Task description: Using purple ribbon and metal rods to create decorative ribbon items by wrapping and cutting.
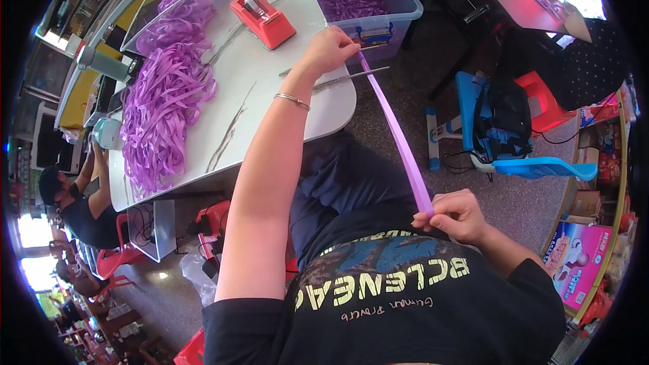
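Observation:
A purple ribbon [393,126] is stretched taut between my two hands. Its far end is pinched by my left hand [329,49], which is raised beyond the table's corner near two thin metal rods [358,76]. My right hand [460,215] grips the near end close to my waist, fingers curled and thumb pressed on it. The ribbon passes across the rods; whether it touches them I cannot tell. A large heap of loose purple ribbons [161,111] covers the left side of the white marbled table [233,105]. A red tape dispenser [263,19] stands behind my left hand.
Beyond the table's right edge is a clear plastic bin [405,13] with purple pieces inside. A blue chair [541,167] bearing a black bag [503,118] stands on the right, beside a red stool [541,101]. Other people sit at far left and upper right.

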Available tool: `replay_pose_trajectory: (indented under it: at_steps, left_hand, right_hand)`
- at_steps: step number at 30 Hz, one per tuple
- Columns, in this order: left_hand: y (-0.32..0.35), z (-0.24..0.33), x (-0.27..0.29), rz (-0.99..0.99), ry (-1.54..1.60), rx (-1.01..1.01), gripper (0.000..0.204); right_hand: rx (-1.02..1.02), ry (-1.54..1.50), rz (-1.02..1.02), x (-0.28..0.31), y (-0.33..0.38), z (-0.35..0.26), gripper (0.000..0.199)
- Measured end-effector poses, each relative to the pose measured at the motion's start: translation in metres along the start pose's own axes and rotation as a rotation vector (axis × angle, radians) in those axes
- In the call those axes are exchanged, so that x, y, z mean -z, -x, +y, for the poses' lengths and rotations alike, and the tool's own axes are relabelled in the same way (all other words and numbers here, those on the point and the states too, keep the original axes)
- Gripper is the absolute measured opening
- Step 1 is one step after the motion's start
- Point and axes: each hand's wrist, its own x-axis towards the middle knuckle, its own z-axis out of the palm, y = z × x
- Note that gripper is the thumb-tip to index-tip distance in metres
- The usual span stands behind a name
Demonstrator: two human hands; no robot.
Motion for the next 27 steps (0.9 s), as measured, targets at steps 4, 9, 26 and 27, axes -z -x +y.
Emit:
replay_pose_trajectory:
  at_steps: [4, 9, 26, 27]
  left_hand:
    - [-0.001, 0.003, 0.0, -0.008, -0.021, 0.016, 0.02]
    - [-0.002, 0.0, -0.002, 0.009, -0.047, -0.019, 0.018]
    - [0.006, 0.002, 0.0, 0.131, 0.022, -0.206, 0.015]
    - [0.007, 0.003, 0.0, 0.129, 0.024, -0.206, 0.015]
  right_hand:
    - [0.391, 0.197, -0.074, 0.021, -0.022, -0.036, 0.018]
    - [0.661, 0.483, 0.0, 0.051, -0.085, -0.102, 0.038]
    - [0.128, 0.136, 0.109, 0.138, -0.416, -0.008, 0.032]
    - [0.057, 0.084, 0.11, 0.138, -0.421, 0.008, 0.03]
